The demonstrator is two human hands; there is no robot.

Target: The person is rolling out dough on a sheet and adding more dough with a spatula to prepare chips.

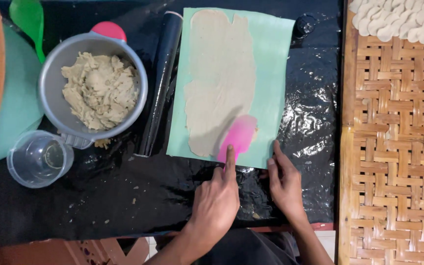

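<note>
Left hand point(216, 200) presses pink spatula point(238, 137).

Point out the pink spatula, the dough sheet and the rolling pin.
pink spatula point(239, 136): head view, middle of the blade.
dough sheet point(220, 78): head view, centre of the flattened dough.
rolling pin point(160, 83): head view, mid-length of the black barrel.

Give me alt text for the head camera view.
The left hand presses a pink spatula on flattened dough spread over a green sheet, whose edge the right hand steadies. A grey bowl of dough sits left.
</note>
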